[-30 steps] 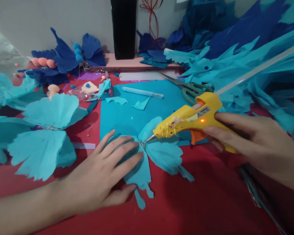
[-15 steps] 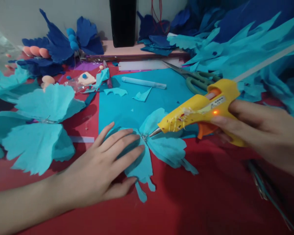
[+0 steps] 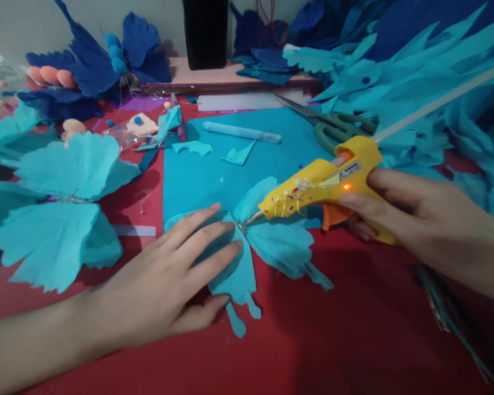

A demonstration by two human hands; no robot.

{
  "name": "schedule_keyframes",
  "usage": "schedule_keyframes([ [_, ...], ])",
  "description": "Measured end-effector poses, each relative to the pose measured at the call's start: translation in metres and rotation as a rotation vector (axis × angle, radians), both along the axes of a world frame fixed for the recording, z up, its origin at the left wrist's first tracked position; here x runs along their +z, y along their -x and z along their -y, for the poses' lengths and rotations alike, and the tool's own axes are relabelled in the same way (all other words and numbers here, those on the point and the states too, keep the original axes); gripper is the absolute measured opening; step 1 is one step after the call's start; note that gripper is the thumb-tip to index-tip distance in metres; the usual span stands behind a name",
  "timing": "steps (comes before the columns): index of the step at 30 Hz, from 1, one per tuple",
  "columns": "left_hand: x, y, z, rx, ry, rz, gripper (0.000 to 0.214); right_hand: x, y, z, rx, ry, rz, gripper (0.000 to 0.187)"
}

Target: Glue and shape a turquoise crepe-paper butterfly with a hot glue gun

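Observation:
My left hand point(image 3: 181, 274) lies with fingers spread over the left wings of a turquoise paper butterfly point(image 3: 280, 247), pressing it flat. A yellow hot glue gun point(image 3: 321, 184) is in my right hand point(image 3: 411, 214), my fingers wrapped round its handle near the orange trigger. Its metal nozzle points down-left, its tip at the silvery wire-bound middle of the butterfly. An orange light glows on the gun's side, and a long pale glue stick point(image 3: 440, 104) sticks out of its back.
Another turquoise butterfly point(image 3: 53, 241) sits at left. Green-handled scissors point(image 3: 337, 126), a marker-like tube point(image 3: 241, 132) and paper scraps lie on a blue sheet point(image 3: 189, 181). Dark blue butterflies point(image 3: 94, 60) and pompoms stand at the back left. Cut turquoise paper point(image 3: 411, 82) is heaped at right.
The glue gun has moved left and slightly down, bringing its nozzle tip onto the butterfly's wired middle. My left hand stays on the wings. The view has shifted slightly.

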State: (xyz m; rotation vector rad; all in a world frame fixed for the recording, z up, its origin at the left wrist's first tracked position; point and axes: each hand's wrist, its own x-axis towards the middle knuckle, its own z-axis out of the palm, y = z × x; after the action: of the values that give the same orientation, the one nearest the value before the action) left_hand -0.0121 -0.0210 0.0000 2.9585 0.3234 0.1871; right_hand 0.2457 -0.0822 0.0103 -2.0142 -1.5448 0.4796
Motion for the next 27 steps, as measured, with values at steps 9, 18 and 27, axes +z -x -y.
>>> schedule_keyframes([
  [9, -0.0010, -0.0008, -0.0005, 0.001, -0.012, 0.001, 0.040, 0.0023, 0.0005, 0.0019, -0.001, 0.003, -0.013, 0.061],
  [18, -0.0018, 0.0003, -0.0003, -0.006, -0.022, 0.008, 0.042, 0.0057, 0.0048, 0.0020, -0.057, 0.002, 0.016, 0.064],
  [27, -0.0017, -0.0011, 0.0000, 0.009, -0.029, 0.000, 0.041, 0.0025, 0.0016, 0.0003, -0.042, 0.023, -0.012, 0.061],
])
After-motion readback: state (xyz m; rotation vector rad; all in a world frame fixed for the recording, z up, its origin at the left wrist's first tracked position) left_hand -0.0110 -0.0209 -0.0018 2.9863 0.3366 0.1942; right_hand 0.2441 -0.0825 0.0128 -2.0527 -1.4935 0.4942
